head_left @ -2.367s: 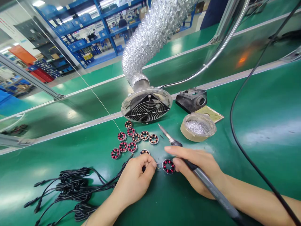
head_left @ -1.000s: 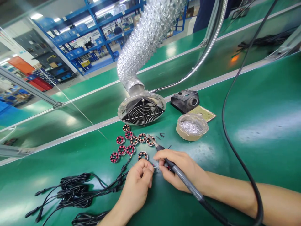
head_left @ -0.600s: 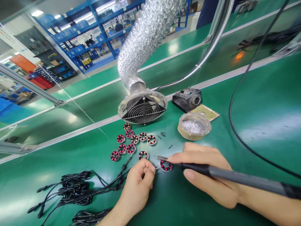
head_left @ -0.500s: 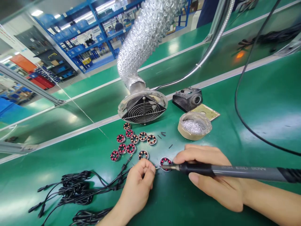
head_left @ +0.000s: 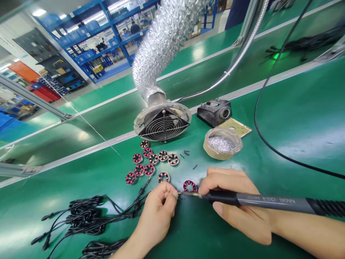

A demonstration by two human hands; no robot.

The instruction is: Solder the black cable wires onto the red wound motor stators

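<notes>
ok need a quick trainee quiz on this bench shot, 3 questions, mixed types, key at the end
1. Which hand grips the soldering iron?
2. True or false: in the picture, the bowl sits to the left of the fan.
3. What colour are the windings on the coil ring nearest the iron's tip?
A) green
B) red
C) blue

Key:
1. The right hand.
2. False; it sits to the right.
3. B
</notes>
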